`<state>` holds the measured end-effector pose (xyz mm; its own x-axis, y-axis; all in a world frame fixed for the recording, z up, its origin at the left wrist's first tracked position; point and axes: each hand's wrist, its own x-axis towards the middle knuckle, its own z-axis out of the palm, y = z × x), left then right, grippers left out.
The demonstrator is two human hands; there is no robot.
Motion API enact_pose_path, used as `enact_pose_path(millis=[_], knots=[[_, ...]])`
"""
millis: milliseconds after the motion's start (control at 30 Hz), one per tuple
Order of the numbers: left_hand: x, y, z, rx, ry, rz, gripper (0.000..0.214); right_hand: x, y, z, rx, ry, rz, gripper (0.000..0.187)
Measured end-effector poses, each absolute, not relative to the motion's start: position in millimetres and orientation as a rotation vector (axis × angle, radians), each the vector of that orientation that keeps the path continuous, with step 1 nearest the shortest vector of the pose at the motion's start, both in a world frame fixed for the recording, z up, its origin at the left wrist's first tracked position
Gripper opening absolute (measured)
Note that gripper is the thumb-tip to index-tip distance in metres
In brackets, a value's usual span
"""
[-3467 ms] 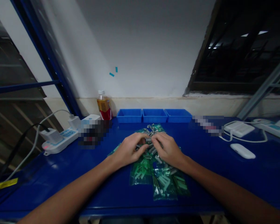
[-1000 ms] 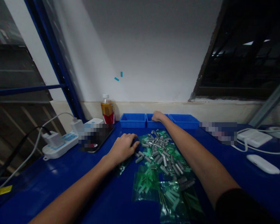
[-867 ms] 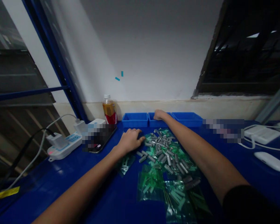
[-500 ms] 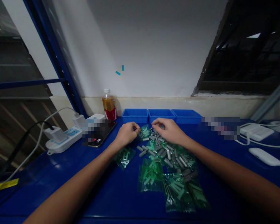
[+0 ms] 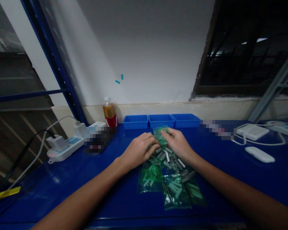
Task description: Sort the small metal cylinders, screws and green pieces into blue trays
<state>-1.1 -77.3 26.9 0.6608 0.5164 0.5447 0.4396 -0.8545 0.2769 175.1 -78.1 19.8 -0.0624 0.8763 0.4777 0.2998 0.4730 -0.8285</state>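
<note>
My right hand is closed on a small green clear plastic bag, its thumb lying over the bag's upper part. Beside it, my left hand reaches over the left edge of a pile of grey metal pieces. Its fingers are curled together, and what they hold, if anything, is hidden. Closer to me lie more green bags of small parts: one at the left, one in front, and one at the right partly under the others.
Three blue bins stand in a row by the wall, with a drink bottle at their left. A power strip with plugs and cables lies on the blue table. At the right are a white case and a white adapter.
My right hand now has a green bag, raised at the pile's far end. My left hand has moved right and nearer, over the pile's edge. The camera view has shifted slightly.
</note>
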Motion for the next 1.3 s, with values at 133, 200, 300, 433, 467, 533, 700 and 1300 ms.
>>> enact_pose_path(millis=[133, 200, 300, 433, 467, 533, 700, 1300], knots=[[0, -73, 30, 2.225, 0.981, 1.049, 0.044, 175, -90, 20, -0.946, -1.936, 0.048, 0.024], [1, -71, 29, 1.982, 1.012, 1.066, 0.053, 176, -92, 20, -0.889, -2.061, -0.064, 0.031], [2, -67, 25, 1.818, 1.011, 1.096, 0.046, 180, -88, 16, -0.834, -2.161, -0.158, 0.045], [-1, -62, 19, 1.87, 1.083, 1.262, 0.033, 182, -80, 15, -0.874, -2.032, -0.06, 0.04], [-2, -62, 18, 1.944, 1.113, 1.317, 0.03, 182, -78, 17, -0.924, -1.959, 0.02, 0.032], [-5, -63, 16, 2.173, 1.143, 1.401, 0.024, 179, -77, 20, -1.03, -1.812, 0.279, 0.018], [-7, -68, 11, 2.755, 0.911, 1.373, 0.027, 173, -75, 23, -1.114, -1.432, 1.004, 0.043], [-16, -10, 40, 1.331, 1.163, 1.203, 0.024, 180, -76, 13, -0.919, -1.934, -0.156, 0.027]])
